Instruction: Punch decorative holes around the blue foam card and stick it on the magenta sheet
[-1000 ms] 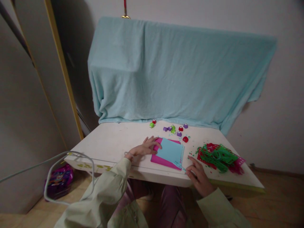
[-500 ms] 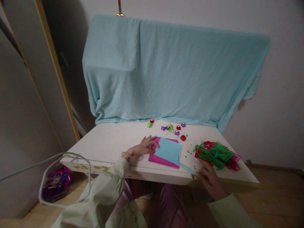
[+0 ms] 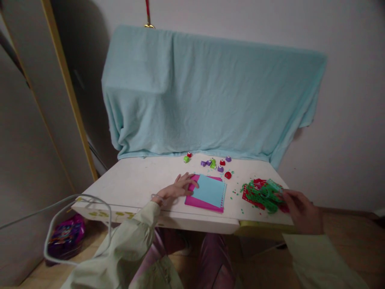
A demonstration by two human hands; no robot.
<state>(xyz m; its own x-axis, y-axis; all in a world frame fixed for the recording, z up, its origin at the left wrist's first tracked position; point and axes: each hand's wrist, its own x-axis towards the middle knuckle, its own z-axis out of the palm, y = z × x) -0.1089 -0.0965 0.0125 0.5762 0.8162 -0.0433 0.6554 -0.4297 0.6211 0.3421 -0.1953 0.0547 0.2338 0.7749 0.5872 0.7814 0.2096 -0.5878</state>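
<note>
My left hand [image 3: 177,188] lies with its fingers spread on the left edge of a stack of square paper. On top is a light blue sheet [image 3: 209,189], turned slightly on the magenta sheets [image 3: 192,200], with a row of small holes down its right edge. At the right, my right hand [image 3: 300,208] has its fingers pinched by a pile of punched paper strips [image 3: 264,196], green, red and magenta. A light blue paper strip [image 3: 274,185] shows at its fingertips, over the pile; the grip itself is partly hidden.
Several small red, green and purple devices with white tops, like mini paper punches [image 3: 213,163], stand behind the paper on the white table [image 3: 132,180]. Tiny punched bits lie around. A blue cloth [image 3: 225,100] hangs behind; a grey cable [image 3: 110,220] loops at left.
My right hand has moved right and away from the paper stack to the strip pile, taking the light blue strip along. My left hand stays on the stack. The view has shifted slightly.
</note>
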